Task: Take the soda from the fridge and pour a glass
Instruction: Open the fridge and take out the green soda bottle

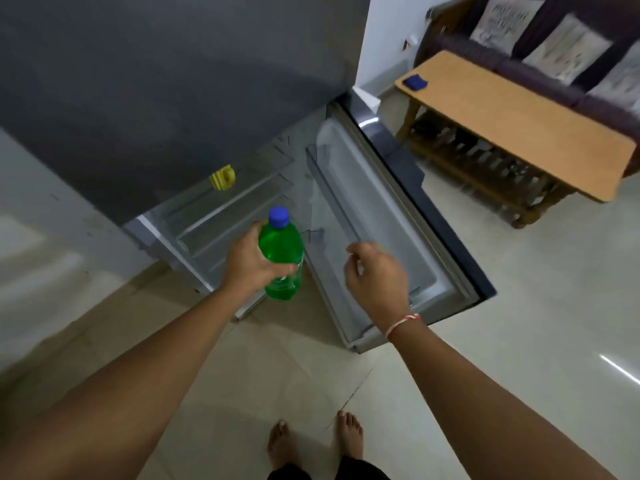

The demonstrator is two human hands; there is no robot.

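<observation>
Two bare feet stand on pale floor tiles at the bottom of the view, and two bare forearms reach forward from them toward an open fridge.

One green soda bottle with a blue cap is held by the left hand, whose fingers wrap around the bottle's middle from its left side. The bottle stands nearly upright, its long axis running from the cap at the top down toward the floor, and it hangs in the air in front of the fridge opening, touching no shelf. The right hand hovers just beside it to the right, empty, fingers loosely curled and partly spread, over the inner face of the open fridge door. That hand looks nearest the door, so it seems best placed to swing it shut.

A thread band circles the right wrist. One small yellow object sits on a shelf inside the fridge.

Beyond the door, well apart from the hands, one wooden tabletop carries one small blue object near its far left corner. No glass is visible anywhere. Three cushions lean on a dark sofa behind.
</observation>
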